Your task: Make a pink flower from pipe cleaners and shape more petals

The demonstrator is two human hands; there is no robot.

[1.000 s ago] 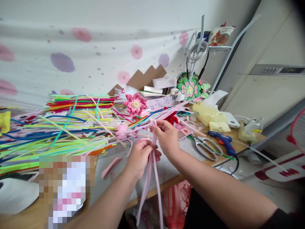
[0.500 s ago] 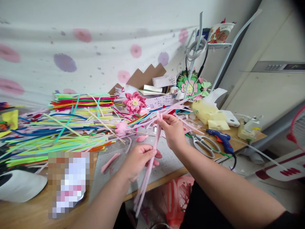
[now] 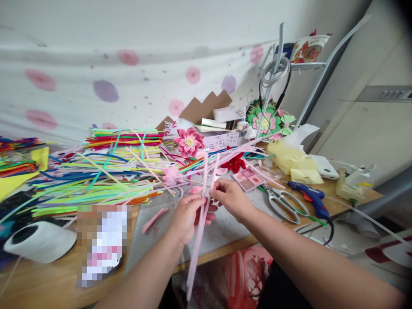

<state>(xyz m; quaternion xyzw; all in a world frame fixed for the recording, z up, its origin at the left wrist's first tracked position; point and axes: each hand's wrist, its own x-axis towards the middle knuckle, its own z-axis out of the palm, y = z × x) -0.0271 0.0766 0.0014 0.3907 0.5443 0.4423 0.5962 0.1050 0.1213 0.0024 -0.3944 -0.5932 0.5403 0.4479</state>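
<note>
Several pale pink pipe cleaners [image 3: 198,253] run between my hands, their lower ends hanging past the table edge. My left hand [image 3: 189,212] pinches them near the middle. My right hand [image 3: 228,197] is closed at the upper part, where the strands split into two upright ends. Behind the hands lie a pink petal piece [image 3: 195,190] and a light pink pipe-cleaner flower [image 3: 173,176]. A short pink bundle [image 3: 155,219] rests on the grey mat [image 3: 141,244]. A darker pink flower [image 3: 189,142] stands farther back.
Piles of coloured pipe cleaners [image 3: 96,171] spread over the left. On the right are scissors [image 3: 283,205], a blue glue gun [image 3: 309,197] with its cord, and a makeup-like palette [image 3: 249,178]. A white thread cone [image 3: 41,242] lies at front left. A red plastic stool [image 3: 236,274] stands below.
My right hand has moved down the strands toward my left hand. The upper ends, close together before, now stand apart. The view has shifted slightly left.
</note>
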